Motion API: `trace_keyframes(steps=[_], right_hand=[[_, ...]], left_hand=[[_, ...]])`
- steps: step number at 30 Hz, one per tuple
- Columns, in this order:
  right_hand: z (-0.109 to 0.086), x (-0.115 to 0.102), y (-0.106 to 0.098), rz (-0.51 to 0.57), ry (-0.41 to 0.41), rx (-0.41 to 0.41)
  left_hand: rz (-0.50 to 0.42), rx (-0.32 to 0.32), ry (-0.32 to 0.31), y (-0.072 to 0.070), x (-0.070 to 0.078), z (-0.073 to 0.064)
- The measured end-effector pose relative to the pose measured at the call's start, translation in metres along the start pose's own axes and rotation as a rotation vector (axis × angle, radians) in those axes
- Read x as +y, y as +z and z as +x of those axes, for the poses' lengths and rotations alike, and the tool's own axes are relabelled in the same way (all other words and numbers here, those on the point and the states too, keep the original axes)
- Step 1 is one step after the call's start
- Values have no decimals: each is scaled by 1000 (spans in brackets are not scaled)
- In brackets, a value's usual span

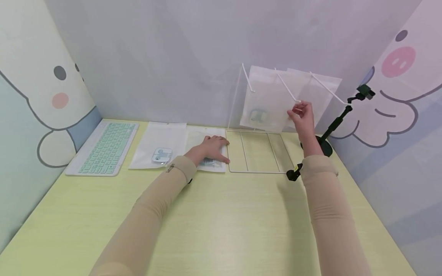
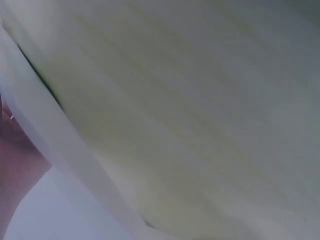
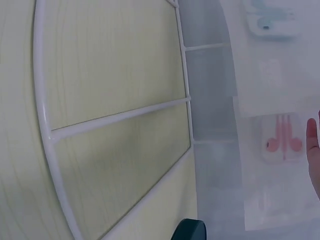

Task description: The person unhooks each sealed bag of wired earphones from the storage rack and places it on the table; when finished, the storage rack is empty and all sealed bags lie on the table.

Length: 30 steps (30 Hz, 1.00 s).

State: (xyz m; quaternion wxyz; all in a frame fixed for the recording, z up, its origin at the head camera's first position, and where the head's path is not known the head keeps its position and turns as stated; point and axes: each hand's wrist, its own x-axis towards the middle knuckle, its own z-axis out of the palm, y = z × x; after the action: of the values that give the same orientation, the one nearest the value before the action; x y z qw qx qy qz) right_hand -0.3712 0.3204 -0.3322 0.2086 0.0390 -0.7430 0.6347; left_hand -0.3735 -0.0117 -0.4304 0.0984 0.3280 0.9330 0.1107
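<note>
In the head view my left hand [image 1: 212,148] rests, fingers spread, on a clear-fronted white bag [image 1: 199,136] lying on the table. Beside it lies another white bag [image 1: 165,134] with boxed earphones [image 1: 162,155] inside. My right hand [image 1: 302,115] is raised, fingers bent, at the tip of the middle prong of a white wire rack [image 1: 262,172]; whether it pinches anything is unclear. Behind it hang two bags, a left one [image 1: 264,88] and a right one [image 1: 317,86]. Pink earphones [image 3: 284,137] show through one in the right wrist view.
A white keyboard [image 1: 107,147] with mint keys lies at the left. To the right of the rack stands a black stand [image 1: 333,126] on a round base. Walls enclose the table [image 1: 221,222] at the back and sides. The left wrist view is blurred.
</note>
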Motion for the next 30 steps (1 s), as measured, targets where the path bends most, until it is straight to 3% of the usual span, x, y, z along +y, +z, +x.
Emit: trace_keyframes(steps=[4, 14, 22, 30], right_hand=[[-8, -4, 5, 80, -51, 31], [-22, -5, 10, -57, -169, 29], [-25, -2, 7, -118, -140, -89], [-31, -10, -9, -122, -124, -26]], left_hand=[[14, -2, 3, -1, 1, -1], [32, -13, -7, -3, 3, -2], [25, -11, -7, -3, 2, -3], [36, -8, -9, -2, 2, -2]])
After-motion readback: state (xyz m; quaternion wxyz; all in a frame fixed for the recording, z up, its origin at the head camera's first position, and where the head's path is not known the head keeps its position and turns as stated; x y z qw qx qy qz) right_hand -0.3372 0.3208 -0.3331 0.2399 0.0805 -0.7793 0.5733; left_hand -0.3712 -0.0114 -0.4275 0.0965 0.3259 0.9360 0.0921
